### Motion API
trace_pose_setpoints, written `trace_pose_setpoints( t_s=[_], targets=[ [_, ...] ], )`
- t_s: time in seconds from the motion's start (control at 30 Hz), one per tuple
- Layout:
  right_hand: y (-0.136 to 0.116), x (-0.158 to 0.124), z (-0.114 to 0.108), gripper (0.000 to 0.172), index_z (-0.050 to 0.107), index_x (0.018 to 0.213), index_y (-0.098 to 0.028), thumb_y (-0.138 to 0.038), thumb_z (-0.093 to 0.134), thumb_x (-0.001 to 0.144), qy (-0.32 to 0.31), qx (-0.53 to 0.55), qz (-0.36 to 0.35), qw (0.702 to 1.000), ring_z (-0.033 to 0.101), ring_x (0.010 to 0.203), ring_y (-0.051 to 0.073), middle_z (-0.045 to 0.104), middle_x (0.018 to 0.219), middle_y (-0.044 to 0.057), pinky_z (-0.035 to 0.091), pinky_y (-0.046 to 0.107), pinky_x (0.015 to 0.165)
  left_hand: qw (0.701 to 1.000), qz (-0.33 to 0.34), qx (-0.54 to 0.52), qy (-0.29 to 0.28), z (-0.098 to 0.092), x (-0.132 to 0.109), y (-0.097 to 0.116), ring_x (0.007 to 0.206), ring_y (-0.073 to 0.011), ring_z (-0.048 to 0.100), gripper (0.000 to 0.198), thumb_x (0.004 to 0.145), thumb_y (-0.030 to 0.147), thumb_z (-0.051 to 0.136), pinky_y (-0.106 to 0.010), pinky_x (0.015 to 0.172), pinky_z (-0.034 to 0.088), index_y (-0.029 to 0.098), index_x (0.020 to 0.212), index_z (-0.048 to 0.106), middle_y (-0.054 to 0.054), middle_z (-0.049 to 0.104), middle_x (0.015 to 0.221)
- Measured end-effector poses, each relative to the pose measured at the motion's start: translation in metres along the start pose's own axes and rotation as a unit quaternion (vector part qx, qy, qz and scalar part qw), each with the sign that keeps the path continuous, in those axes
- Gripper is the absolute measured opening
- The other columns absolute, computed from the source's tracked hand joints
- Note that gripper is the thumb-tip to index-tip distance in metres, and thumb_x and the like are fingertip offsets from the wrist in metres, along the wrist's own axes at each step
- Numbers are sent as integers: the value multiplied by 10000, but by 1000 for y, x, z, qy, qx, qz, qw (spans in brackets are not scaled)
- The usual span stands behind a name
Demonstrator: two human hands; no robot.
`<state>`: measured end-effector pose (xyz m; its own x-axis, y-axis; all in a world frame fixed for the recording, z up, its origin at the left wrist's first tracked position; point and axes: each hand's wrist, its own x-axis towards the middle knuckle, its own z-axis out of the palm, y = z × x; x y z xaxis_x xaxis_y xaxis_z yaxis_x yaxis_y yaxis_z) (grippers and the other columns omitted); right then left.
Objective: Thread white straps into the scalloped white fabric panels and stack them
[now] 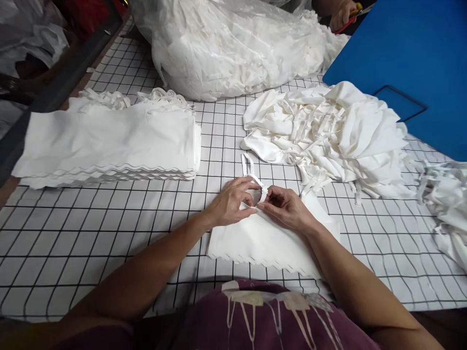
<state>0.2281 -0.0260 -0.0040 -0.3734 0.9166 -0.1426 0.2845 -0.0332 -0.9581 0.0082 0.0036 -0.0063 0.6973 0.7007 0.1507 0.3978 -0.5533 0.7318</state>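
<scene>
A white garment [251, 243] with a scalloped lower edge lies flat on the table in front of me. At its upper edge is a thin white shoulder strap [251, 165], standing up in a loop, with a small slider [264, 190] on it. My left hand [231, 201] is closed, thumb and fingertips pinching the garment's upper edge by the strap. Close against it, my right hand [288, 206] is also closed, gripping the strap just below the slider. The fingertips partly cover where strap and cloth meet.
A neat stack of white garments [109, 141] lies at left, straps at the back. Behind right is a loose heap of similar garments [328, 126], with another heap [448, 199] at far right. A stuffed plastic bag [226, 48], blue board [408, 63] and co-worker's hand [343, 14] with scissors are beyond.
</scene>
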Motion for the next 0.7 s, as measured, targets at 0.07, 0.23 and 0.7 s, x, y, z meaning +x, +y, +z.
trace_pose_setpoints(
  t_s=[0.07,0.23,0.7],
  targets=[
    [0,0,1,336,516,761,-183,-420,748,813,0,-6,-6,1000,352,571,90,439,628,-51,294,259,535,1000,-1,3,-2,0,0,0,1390,-297,415,127,833,273,700,-526,1130,360,198,737,662,-48,618,1343],
    [0,0,7,311,529,764,-182,-395,748,820,-1,-1,-24,1000,361,568,93,449,627,-47,303,264,533,1000,-2,3,-14,0,0,0,1397,-304,402,175,840,276,692,-539,1131,346,192,705,619,-40,603,1371],
    [0,9,8,289,587,782,-175,-314,835,731,46,204,57,976,635,678,122,595,702,-33,552,295,697,1000,-6,-10,-4,3,0,-3,1395,-307,404,147,815,319,731,-543,1113,351,203,745,673,-49,620,1345]
  ],
)
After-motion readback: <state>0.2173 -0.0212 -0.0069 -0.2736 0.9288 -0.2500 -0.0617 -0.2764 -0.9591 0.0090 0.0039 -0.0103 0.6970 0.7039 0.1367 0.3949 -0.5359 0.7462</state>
